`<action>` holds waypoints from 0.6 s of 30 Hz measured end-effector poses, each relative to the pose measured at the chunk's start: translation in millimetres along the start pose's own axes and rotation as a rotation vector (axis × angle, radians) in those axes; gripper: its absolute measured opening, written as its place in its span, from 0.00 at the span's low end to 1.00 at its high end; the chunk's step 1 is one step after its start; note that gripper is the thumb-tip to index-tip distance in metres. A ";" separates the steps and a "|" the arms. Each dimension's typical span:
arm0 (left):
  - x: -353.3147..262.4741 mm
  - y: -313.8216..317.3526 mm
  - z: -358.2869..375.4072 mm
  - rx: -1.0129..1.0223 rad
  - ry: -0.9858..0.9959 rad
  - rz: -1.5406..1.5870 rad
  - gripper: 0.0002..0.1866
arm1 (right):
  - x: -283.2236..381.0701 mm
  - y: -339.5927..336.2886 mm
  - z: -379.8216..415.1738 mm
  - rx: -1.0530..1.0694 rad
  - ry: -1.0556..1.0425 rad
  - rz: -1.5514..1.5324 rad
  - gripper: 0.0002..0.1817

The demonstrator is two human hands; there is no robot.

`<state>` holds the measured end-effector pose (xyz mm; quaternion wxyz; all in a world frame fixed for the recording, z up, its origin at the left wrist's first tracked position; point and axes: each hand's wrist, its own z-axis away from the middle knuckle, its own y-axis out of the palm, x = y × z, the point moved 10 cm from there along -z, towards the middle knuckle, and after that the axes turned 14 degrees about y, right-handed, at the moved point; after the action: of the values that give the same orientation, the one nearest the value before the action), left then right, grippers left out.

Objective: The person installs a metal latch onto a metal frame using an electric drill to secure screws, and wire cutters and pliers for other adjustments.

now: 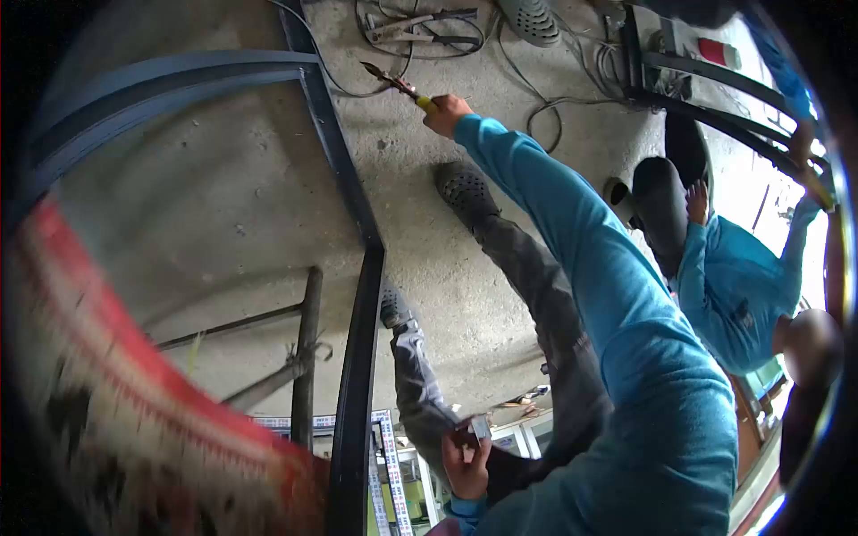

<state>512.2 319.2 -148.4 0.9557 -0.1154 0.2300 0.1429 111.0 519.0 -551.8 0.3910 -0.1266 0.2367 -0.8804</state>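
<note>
My right hand (447, 116), at the end of the long blue sleeve, is closed on the yellow handle of a slim tool (393, 80). The tool's dark, pointed end is directed up and left, above the concrete floor. Low in the view, my left hand (466, 472) grips a small brown-and-grey block-like object (472, 431); its exact kind is unclear. That hand is to the right of a dark metal bar (356, 357), which belongs to a frame running up the view. My legs and dark perforated shoes show between the two hands.
A large red-and-pale curved object (152, 384) fills the lower left. Clamp-like tool (420, 31) and cables lie on the concrete floor (456, 295). A co-worker (742, 277) in blue crouches at the right beside dark metal bars (724, 76). A rusty rod frame (307, 357) is at lower left.
</note>
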 end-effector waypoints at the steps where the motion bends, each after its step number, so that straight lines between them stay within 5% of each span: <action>1: -22.0 1.1 9.4 0.091 0.084 -0.096 0.23 | -4.6 -15.3 37.5 -0.004 -0.117 -0.087 0.22; 4: -77.7 -4.3 48.4 0.161 0.297 0.140 0.24 | -39.2 -55.7 165.5 -0.040 -0.401 -0.349 0.24; 9: -178.9 -31.7 154.9 0.410 0.627 0.036 0.23 | -143.2 -101.7 414.1 0.189 -0.435 -0.564 0.25; 11: -215.5 -50.5 212.0 0.526 0.825 -0.047 0.22 | -179.5 -123.8 526.0 0.042 -0.600 -0.342 0.23; 12: -224.5 -62.2 240.8 0.617 0.923 -0.177 0.22 | -233.0 -99.7 548.4 0.286 -0.165 -0.385 0.24; 15: -230.6 -97.3 300.1 0.704 1.092 -0.290 0.23 | -268.8 -74.3 677.5 0.637 -0.219 -0.341 0.23; 16: -223.0 -106.8 298.8 0.746 1.081 -0.352 0.23 | -296.8 -38.7 666.2 0.519 -0.422 -0.118 0.24; 17: -212.4 -117.0 305.3 0.748 1.094 -0.405 0.23 | -292.2 -27.4 710.5 0.660 -0.352 -0.225 0.25; 18: -199.9 -126.7 311.1 0.775 1.080 -0.381 0.22 | -278.6 -13.3 744.2 0.541 -0.681 0.079 0.26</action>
<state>509.5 246.1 235.5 0.6878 0.1413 0.6841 -0.1974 590.8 498.9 81.5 0.4992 -0.2937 -0.1403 -0.8030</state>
